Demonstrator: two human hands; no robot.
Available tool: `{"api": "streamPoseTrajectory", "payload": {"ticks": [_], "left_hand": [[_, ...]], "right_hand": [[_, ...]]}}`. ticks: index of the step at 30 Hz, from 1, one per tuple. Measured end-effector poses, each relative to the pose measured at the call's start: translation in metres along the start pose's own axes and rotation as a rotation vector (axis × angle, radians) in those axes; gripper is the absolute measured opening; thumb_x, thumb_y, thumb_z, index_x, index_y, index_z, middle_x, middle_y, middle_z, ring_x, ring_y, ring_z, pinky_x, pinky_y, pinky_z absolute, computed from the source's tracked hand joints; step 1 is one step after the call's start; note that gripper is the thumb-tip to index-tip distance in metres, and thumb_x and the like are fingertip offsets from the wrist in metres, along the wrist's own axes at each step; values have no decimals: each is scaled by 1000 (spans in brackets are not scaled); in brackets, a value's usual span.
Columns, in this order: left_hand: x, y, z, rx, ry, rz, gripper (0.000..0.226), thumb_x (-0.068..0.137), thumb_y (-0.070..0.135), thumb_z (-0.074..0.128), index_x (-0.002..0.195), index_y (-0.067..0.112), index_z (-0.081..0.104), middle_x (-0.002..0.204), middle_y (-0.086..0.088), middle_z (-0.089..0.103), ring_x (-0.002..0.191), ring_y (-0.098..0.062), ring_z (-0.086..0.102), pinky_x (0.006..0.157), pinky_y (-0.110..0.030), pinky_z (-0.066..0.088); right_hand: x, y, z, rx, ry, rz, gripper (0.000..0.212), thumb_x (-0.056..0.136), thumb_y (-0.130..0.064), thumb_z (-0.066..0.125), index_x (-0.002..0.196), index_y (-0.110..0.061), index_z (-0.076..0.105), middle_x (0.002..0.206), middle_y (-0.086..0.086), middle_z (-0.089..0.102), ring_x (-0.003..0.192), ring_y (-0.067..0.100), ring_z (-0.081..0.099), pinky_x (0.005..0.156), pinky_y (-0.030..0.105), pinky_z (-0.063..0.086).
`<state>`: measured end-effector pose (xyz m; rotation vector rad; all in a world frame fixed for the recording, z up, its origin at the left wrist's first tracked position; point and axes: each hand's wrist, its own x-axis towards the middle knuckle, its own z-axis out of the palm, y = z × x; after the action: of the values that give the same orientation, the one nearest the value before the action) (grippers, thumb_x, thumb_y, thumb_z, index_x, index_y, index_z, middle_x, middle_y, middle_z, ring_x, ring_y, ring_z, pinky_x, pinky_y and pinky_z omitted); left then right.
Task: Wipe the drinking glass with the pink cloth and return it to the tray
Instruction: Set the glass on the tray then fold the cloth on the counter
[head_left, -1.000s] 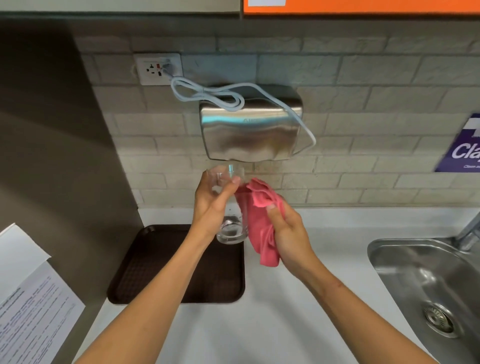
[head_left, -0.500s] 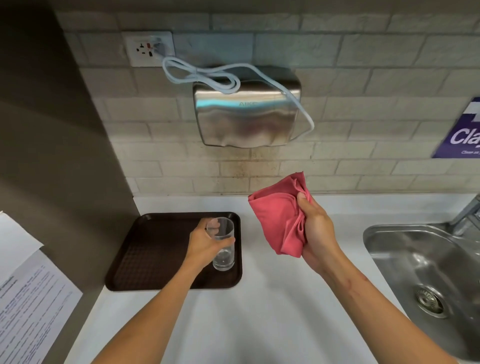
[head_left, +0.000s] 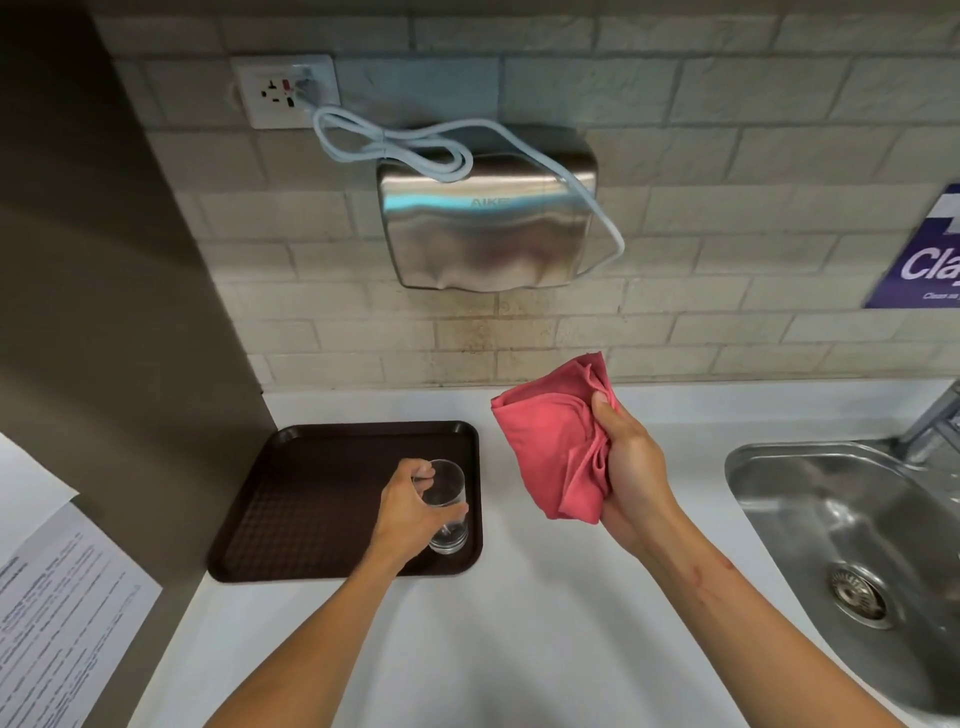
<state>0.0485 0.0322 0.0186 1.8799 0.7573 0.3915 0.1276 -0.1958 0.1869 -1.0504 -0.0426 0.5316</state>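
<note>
Even indoor light, wide-angle edge distortion

Left hand (head_left: 410, 506) fingers curled low; right hand (head_left: 631, 467) raised, fist closed.

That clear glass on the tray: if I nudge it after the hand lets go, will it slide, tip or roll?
The drinking glass stands upright in the brown tray, gripped by the left hand. Tall and narrow, it probably tips under a high push. The tray's textured floor likely resists sliding. Once on its side, its round wall would probably roll. It looks breakable.
</note>
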Motion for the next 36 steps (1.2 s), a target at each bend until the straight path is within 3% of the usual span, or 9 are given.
{"api": "streamPoseTrajectory", "payload": {"ticks": [11, 16, 20, 22, 27, 29, 32, 34, 36], "left_hand": [[9, -6, 7, 73, -3, -17, 72, 70, 19, 100, 122, 27, 51, 128, 0, 62, 127, -22, 63, 97, -27, 52], [-13, 15, -1, 129, 100, 27, 109, 66, 40, 102, 155, 21, 41, 159, -2, 45, 147, -24, 44, 117, -43, 46], [-46, 85, -7, -98, 448, 314, 46, 89, 30, 85, 126, 14, 63, 123, -3, 65, 114, -12, 63, 105, -45, 55], [-66, 124, 2, -253, 340, 271, 18, 96, 33, 78, 101, 16, 73, 98, -1, 75, 93, -7, 72, 93, -49, 59], [-92, 183, 29, -717, -424, -233, 80, 74, 90, 62, 110, 22, 82, 114, -8, 83, 100, -24, 81, 98, -50, 61], [-85, 192, 25, -955, -502, -383, 84, 88, 83, 56, 106, 4, 79, 111, -21, 81, 97, -32, 81, 103, -53, 58], [-72, 188, 25, -1022, -449, -448, 56, 107, 50, 54, 105, -2, 75, 98, -19, 81, 90, -28, 82, 89, -39, 63], [-65, 178, 33, -990, -349, -440, 35, 111, 26, 51, 111, -1, 73, 94, -18, 82, 83, -28, 82, 75, -37, 64], [-58, 173, 40, -1020, -242, -427, 28, 109, 12, 53, 128, -2, 68, 105, -22, 79, 91, -32, 78, 77, -43, 61]], "right_hand": [[2, 3, -4, 20, 20, 40, 24, 108, -26, 52, 118, -16, 71, 100, 5, 81, 94, 24, 75, 104, 47, 54], [-1, 3, -6, 35, 22, 62, 26, 108, -27, 53, 122, -13, 70, 99, 7, 81, 90, 23, 76, 98, 45, 56], [-2, 2, -8, 28, 18, 40, 24, 108, -26, 53, 119, -14, 71, 99, 7, 81, 89, 23, 76, 97, 44, 57], [-2, 4, -6, -100, 38, -31, 24, 109, -26, 51, 118, -16, 71, 95, 2, 81, 86, 19, 76, 89, 39, 59], [-9, 26, -5, -731, -116, -392, 29, 112, -29, 43, 132, -37, 63, 113, -6, 77, 93, -2, 73, 76, 26, 56], [-5, 37, -18, -1054, -262, -569, 37, 113, -34, 38, 146, -42, 52, 144, -12, 62, 127, -6, 58, 99, 30, 53], [8, 47, -39, -1418, -462, -702, 58, 107, -50, 36, 160, -28, 37, 170, -9, 28, 161, 5, 9, 133, 36, 6], [10, 43, -45, -1261, -470, -656, 60, 101, -55, 47, 155, -30, 46, 168, -14, 33, 159, -1, 10, 130, 22, 3], [12, 41, -50, -902, -206, -622, 48, 100, -51, 60, 145, -34, 56, 156, -16, 49, 150, -4, 34, 123, 15, 26]]}}
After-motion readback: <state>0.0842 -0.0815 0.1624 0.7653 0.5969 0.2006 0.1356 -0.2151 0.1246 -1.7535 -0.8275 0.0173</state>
